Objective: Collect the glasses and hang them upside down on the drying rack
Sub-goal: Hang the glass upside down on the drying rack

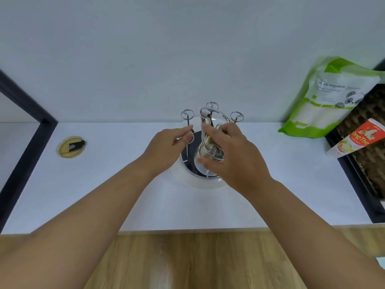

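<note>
A chrome drying rack [210, 113] with ring-tipped prongs and a loop handle stands on a round white tray [187, 180] at the middle of the white counter. A clear glass [209, 152] hangs tilted over the near side of the rack, above its dark base. My right hand [231, 157] is wrapped around that glass from the right, thumb on its lower edge. My left hand [166, 144] hovers just left of the rack with the fingers apart, fingertips close to a left prong; whether they touch it I cannot tell.
A round wooden-rimmed lid [70, 147] with a black tab lies at the left of the counter. A green and white bag [329, 99] leans on the wall at the right, beside a red and white packet [354, 140] on a dark woven shelf. Wooden floor lies below the counter edge.
</note>
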`<state>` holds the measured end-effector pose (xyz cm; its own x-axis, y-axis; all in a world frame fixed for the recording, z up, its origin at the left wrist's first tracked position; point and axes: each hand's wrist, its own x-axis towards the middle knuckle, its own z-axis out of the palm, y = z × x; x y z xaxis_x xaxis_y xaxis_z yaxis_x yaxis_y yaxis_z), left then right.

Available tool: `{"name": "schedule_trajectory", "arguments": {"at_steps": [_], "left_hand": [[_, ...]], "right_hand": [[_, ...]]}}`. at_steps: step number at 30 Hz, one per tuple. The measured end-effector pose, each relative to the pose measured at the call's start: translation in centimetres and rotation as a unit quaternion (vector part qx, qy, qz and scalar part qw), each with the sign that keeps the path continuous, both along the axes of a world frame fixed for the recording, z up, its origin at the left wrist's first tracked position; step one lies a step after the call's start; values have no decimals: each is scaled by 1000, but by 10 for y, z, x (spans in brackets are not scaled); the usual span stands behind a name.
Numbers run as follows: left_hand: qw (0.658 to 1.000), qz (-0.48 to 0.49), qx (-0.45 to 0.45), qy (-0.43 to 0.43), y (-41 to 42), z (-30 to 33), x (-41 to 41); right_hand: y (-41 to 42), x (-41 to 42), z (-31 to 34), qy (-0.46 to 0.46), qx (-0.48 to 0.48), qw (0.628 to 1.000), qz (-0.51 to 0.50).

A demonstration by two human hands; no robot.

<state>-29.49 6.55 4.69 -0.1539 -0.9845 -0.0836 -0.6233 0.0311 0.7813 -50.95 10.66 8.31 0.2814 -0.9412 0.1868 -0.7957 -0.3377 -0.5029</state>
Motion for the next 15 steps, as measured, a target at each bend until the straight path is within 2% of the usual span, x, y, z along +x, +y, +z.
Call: {"name": "schedule_trajectory", "arguments": {"at_steps": [15], "left_hand": [[1000, 12, -8, 7, 9, -1, -3]], "right_hand": [[-5, 4, -33, 39, 47, 998, -12]]}}
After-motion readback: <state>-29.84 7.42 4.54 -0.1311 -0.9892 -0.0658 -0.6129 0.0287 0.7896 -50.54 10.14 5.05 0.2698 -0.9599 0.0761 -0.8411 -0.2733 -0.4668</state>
